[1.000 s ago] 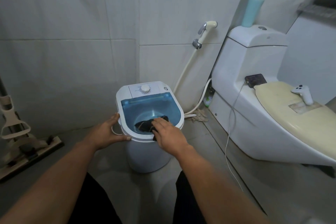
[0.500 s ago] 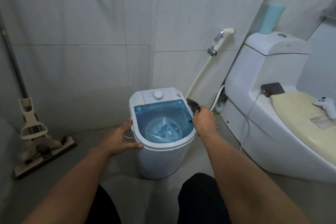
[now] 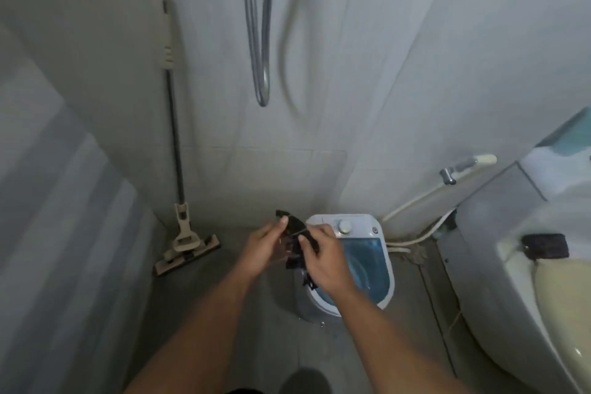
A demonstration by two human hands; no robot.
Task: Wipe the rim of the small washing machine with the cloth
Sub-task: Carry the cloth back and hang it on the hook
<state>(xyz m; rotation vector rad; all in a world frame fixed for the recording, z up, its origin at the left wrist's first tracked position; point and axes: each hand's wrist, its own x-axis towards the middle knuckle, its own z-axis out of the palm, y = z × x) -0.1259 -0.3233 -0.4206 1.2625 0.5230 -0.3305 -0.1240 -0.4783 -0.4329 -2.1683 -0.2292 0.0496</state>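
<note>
The small white washing machine (image 3: pixel 383 265) stands on the floor with its blue tub open and a round dial at the back. Both my hands are raised above its left rim and hold a dark cloth (image 3: pixel 295 241) between them. My left hand (image 3: pixel 263 249) pinches the cloth's upper end. My right hand (image 3: pixel 323 261) grips its middle, and the rest hangs down over the machine's left edge. Neither hand touches the machine.
A mop (image 3: pixel 179 227) leans in the corner at the left. A toilet (image 3: pixel 518 265) with a dark phone (image 3: pixel 545 246) on it fills the right side. A bidet sprayer (image 3: pixel 463 166) and its hoses (image 3: pixel 412 240) run behind the machine. A shower hose (image 3: pixel 260 41) hangs on the wall.
The view has risen and pulled back. My left hand has let go of the machine's side. My right hand has lifted the cloth off the right rim, and both hands now hold it.
</note>
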